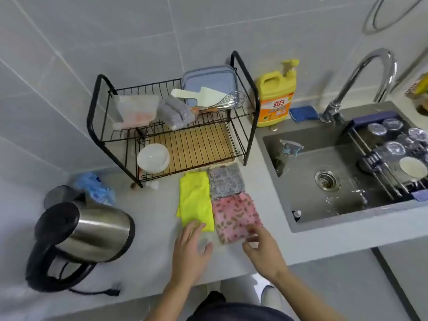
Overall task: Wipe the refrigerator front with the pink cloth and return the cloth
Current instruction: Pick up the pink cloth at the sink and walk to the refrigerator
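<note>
Both hands at the cloths on the desk (150, 218) — pink cloth (235, 216) not yet lifted.

Left hand (192, 249) open, fingers spread, tips at the yellow cloth's (194, 200) near edge. Right hand (261, 247) on the pink cloth's near edge; pinch or mere touch — cannot tell, blurred. Pink cloth lies flat, touching the yellow one, grey cloth (225, 180) behind, dish rack (245, 144) beyond. Judged soft, light, limp: pinch a near corner, expect draping.
</note>
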